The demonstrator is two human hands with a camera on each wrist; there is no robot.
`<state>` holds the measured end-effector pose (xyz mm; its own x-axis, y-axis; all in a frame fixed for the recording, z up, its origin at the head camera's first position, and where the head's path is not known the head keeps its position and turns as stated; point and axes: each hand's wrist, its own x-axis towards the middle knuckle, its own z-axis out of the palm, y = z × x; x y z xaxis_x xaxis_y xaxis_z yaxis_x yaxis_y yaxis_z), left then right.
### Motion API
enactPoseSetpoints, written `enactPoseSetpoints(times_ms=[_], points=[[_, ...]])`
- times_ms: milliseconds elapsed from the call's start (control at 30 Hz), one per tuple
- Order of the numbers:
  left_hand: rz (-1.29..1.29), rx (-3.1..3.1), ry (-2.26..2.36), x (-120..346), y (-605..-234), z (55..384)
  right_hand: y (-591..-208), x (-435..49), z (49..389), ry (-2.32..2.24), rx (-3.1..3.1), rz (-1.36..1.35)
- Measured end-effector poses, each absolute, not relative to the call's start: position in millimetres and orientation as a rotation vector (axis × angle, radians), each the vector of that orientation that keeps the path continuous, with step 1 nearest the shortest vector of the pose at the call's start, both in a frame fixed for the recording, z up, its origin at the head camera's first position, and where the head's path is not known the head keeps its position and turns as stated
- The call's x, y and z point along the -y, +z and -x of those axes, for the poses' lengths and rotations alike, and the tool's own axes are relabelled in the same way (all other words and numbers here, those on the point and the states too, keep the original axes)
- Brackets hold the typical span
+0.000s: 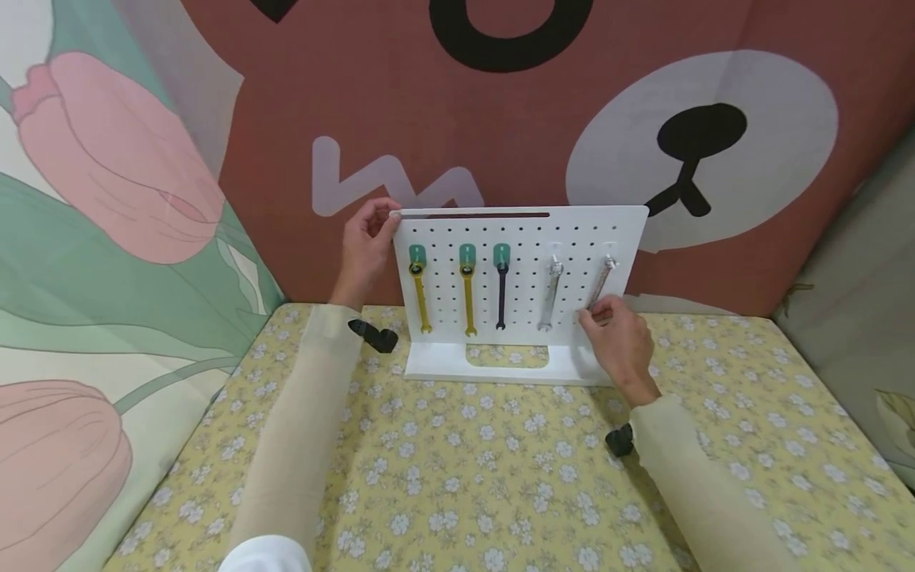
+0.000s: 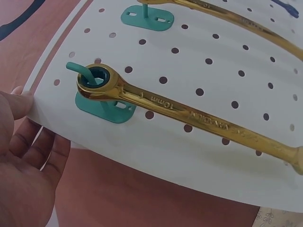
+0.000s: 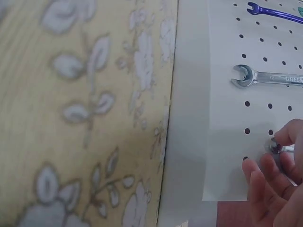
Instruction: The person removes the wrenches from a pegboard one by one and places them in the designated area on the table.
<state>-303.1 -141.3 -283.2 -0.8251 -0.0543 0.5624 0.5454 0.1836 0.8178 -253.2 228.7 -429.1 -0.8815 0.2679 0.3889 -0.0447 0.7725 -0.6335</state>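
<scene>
Pinching the upper left corner of the upright white perforated pegboard (image 1: 443, 337), the person's left hand (image 1: 366, 253) has the thumb on the front face and the fingers behind it. This grip is nearly closed, with only the board's edge inside. Just right of this corner, a shiny gold-coloured metal wrench (image 1: 422, 302) hangs by its ring end from a green hook (image 1: 418, 251) of the pegboard. Next to it, a second gold-coloured metal wrench (image 1: 469, 306) hangs likewise, and near the middle of the pegboard there is a slim dark blue-violet wrench (image 1: 503, 298); both have green hooks too. Right of the middle, a silver metal wrench (image 1: 550, 295) hangs almost straight at a transparent hook. Nearest to the right edge of the pegboard, another silver metal wrench (image 1: 602, 282) stands tilted, its upper end at a transparent hook. The right hand (image 1: 620, 342) pinches its lower end; this grip is narrow, with the wrench between thumb and fingers. Under the pegboard lies the worktop (image 1: 472, 477), covered with yellow flowered cloth.
</scene>
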Motion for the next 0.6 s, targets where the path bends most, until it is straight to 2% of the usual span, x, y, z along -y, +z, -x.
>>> enactPoseSetpoints(times_ms=[267,600], points=[[0.481,1.964,-1.706,141.1,-284.2,305.3,-427.2,-226.5,253.0,0.963,2.483,0.179],[0.494,1.965,-1.705,142.0,-287.1,305.8,-426.8,-223.9,255.4,0.749,2.288,0.103]])
